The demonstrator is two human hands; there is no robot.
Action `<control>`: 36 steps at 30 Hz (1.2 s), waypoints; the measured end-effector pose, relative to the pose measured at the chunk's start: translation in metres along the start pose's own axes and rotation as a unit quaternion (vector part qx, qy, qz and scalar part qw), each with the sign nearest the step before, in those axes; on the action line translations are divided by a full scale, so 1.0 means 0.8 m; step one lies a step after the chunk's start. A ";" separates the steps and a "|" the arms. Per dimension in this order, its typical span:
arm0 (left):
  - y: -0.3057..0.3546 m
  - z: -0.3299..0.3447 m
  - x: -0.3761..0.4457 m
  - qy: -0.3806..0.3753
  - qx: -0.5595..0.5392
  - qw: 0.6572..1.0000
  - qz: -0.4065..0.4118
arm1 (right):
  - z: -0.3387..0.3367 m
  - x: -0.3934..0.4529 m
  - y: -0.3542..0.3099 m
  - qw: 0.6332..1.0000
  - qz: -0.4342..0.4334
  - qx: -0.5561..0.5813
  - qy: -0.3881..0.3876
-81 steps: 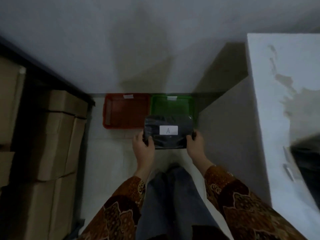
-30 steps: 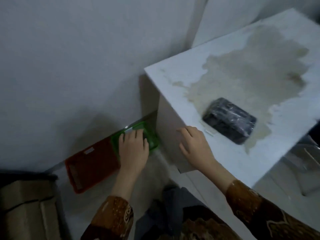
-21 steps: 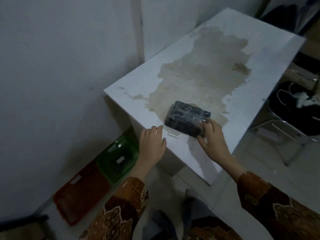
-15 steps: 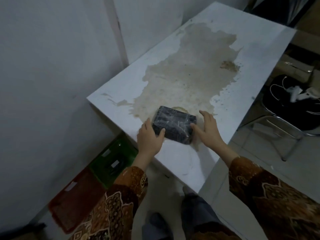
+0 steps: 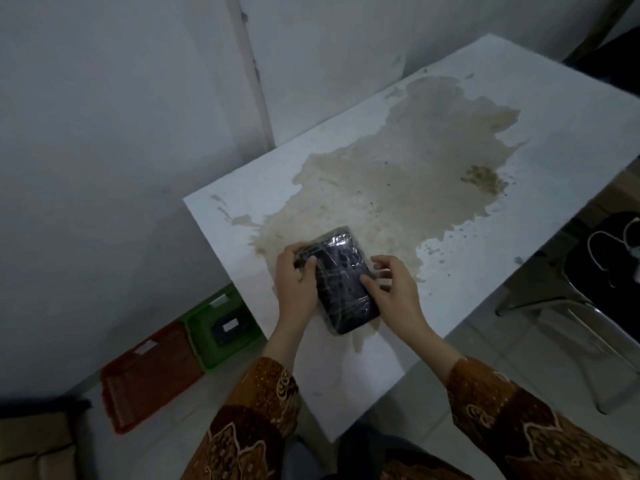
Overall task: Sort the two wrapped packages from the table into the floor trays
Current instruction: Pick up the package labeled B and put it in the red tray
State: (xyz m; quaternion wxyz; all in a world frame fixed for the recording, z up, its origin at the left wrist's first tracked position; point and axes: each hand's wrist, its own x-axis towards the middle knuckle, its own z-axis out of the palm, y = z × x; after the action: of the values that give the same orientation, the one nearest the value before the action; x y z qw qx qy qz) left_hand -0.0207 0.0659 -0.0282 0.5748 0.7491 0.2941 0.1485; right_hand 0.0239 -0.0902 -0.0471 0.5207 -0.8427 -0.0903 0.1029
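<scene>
A dark package wrapped in clear film [image 5: 341, 284] lies near the front left corner of the white stained table [image 5: 519, 109]. My left hand [image 5: 298, 289] grips its left side, thumb on top. My right hand [image 5: 394, 292] touches its right edge with spread fingers. On the floor by the wall stand a green tray [image 5: 204, 344] and a red tray [image 5: 149, 379] side by side. Another dark package with a white label [image 5: 229, 328] lies inside the green tray. No package shows in the red tray.
A grey wall runs behind the table and trays. A metal-framed chair [image 5: 595, 296] holding dark items stands right of the table. Cardboard boxes [image 5: 31, 445] sit at the lower left. My legs are below the table edge.
The first package went from both hands into the green tray. I turned to the table, and both hands closed in on the second package, which has rotated to lie lengthwise towards me.
</scene>
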 end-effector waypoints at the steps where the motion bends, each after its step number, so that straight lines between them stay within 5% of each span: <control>1: 0.004 -0.001 0.001 -0.006 -0.011 1.000 0.016 | -0.006 0.003 -0.004 1.000 0.014 0.003 -0.019; 4: 0.016 -0.006 0.005 -0.021 -0.049 0.998 0.044 | -0.025 0.012 -0.016 0.994 0.028 0.053 -0.093; 8: 0.044 -0.012 0.006 0.001 -0.134 0.991 0.010 | -0.031 0.016 -0.047 0.990 -0.138 -0.009 -0.029; 14: 0.071 -0.038 0.017 -0.056 -0.228 0.949 -0.209 | -0.027 0.000 -0.064 0.883 -0.398 -0.244 0.042; 16: 0.067 -0.046 0.016 -0.048 -0.263 0.939 -0.217 | -0.029 -0.007 -0.061 0.861 -0.433 -0.264 0.021; 19: 0.054 -0.058 0.009 -0.012 -0.287 0.948 -0.135 | -0.038 -0.013 -0.059 0.913 -0.358 -0.193 -0.018; 23: 0.040 -0.064 0.001 -0.009 -0.311 0.944 -0.113 | -0.047 0.007 -0.055 0.995 -0.075 0.041 -0.045; 27: 0.043 -0.055 -0.002 0.009 -0.315 0.944 -0.095 | -0.045 0.022 -0.048 0.967 0.038 0.208 -0.140; 36: 0.049 -0.059 0.005 -0.025 -0.323 0.941 -0.097 | -0.049 0.031 -0.046 0.965 0.048 0.217 -0.141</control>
State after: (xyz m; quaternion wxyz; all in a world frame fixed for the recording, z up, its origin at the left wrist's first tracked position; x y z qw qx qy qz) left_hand -0.0331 0.0980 0.0226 0.8044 0.4946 0.2871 0.1607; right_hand 0.0567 -0.1013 0.0008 0.6672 -0.6902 -0.0980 0.2624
